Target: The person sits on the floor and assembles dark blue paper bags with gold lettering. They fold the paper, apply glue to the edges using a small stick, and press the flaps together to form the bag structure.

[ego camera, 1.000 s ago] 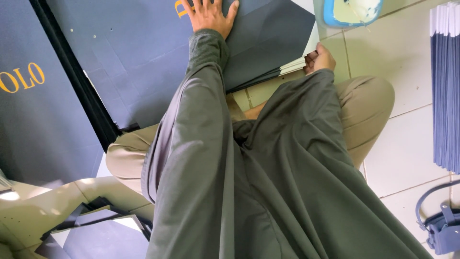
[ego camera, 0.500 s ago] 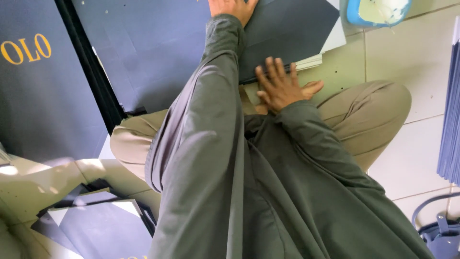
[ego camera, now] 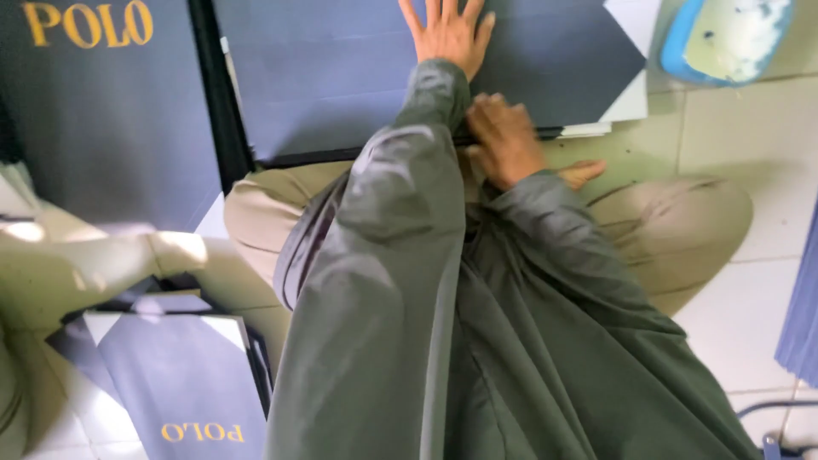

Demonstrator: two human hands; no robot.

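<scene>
I sit on a tiled floor with a large dark navy paper sheet spread in front of my knees. My left hand lies flat on it, fingers spread, at the end of a long grey-green sleeve. My right hand is at the sheet's near edge, where thin white layers show under the navy top. Its fingers are bent down against that edge and blurred, so I cannot tell whether they grip it.
A blue tub with pale contents stands at the top right. A navy paper bag with gold lettering lies lower left, another navy panel upper left. A stack of blue sheets borders the right edge.
My right hand left the sheet's right-hand edge, swept over my lap with fingers spread, and is now at the near edge by my left sleeve. My left hand stayed pressed on the sheet.
</scene>
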